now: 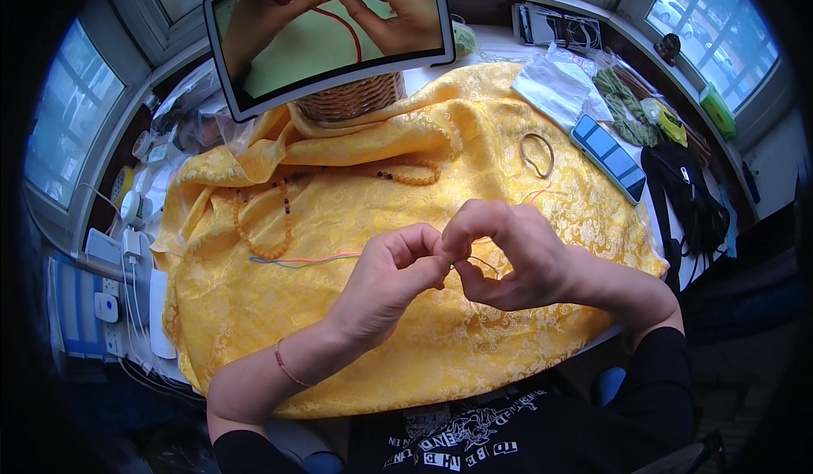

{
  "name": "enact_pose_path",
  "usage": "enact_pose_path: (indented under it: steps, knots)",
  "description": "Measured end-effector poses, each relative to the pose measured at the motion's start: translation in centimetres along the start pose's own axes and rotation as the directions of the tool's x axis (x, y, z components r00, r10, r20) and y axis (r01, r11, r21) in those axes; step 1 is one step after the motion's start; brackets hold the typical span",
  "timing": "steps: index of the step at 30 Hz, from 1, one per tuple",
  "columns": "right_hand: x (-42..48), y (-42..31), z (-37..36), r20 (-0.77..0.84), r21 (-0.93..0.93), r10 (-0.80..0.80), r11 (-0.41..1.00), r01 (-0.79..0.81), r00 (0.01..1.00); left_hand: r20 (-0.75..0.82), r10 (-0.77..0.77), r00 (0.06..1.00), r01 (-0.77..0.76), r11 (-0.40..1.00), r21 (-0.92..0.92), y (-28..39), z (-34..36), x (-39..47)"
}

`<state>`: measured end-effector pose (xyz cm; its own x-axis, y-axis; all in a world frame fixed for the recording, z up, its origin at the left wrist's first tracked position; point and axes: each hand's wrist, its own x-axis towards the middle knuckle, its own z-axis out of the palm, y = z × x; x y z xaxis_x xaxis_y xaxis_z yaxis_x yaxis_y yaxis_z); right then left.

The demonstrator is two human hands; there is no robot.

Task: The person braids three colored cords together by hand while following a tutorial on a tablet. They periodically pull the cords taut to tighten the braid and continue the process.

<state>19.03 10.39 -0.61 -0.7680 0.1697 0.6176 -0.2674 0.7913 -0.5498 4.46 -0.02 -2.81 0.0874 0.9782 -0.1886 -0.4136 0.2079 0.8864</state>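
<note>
My left hand (397,277) pinches a thin dark cord (486,262) between thumb and forefinger. Against it, my right hand (511,255) has its thumb and forefinger at the same spot, where a small greenish part of the cord shows. A loose dark end curves out inside the ring of the right fingers. Multicoloured threads (305,261) in pink, blue and green run leftward from behind the left hand across the yellow brocade cloth (406,353). Past the right hand, pink and yellow thread ends (540,193) lie on the cloth. The fingers hide most of the worked part.
A tablet (330,36) showing hands with red cord leans by a wicker basket (356,96). Orange bead strings (262,253) and a brown ring-shaped band (537,155) lie on the cloth. To the right are a phone (608,158), green yarn (625,109) and a black bag (689,194).
</note>
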Motion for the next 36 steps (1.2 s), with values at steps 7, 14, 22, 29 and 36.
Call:
enact_pose_path:
  steps: [7, 14, 22, 29, 36]
  knots:
    - [-0.1, 0.1, 0.2, -0.014, 0.105, 0.074, 0.992, -0.072, 0.997, 0.0, 0.041, 0.999, -0.041, 0.999, 0.031, -0.3, 0.0, 0.1]
    - [-0.1, 0.1, 0.0, 0.056, 0.327, 0.172, 0.927, -0.181, 0.983, 0.04, 0.236, 0.971, -0.238, 0.94, 0.243, 0.5, 0.3, 0.2]
    - [0.0, 0.3, -0.4, 0.082, 0.4, 0.225, 0.885, -0.239, 0.971, 0.054, 0.279, 0.959, -0.28, 0.897, 0.341, 1.0, 0.0, 0.5]
    - [0.1, 1.5, -1.4, 0.241, 0.735, 0.462, 0.488, -0.471, 0.854, 0.022, 0.246, 0.969, -0.243, 0.932, 0.267, 2.0, 0.2, 0.1]
    - [0.6, 0.4, -2.0, 0.258, 0.601, 0.434, 0.628, -0.495, 0.863, 0.033, 0.261, 0.965, -0.26, 0.928, 0.267, 2.1, -0.1, 0.1]
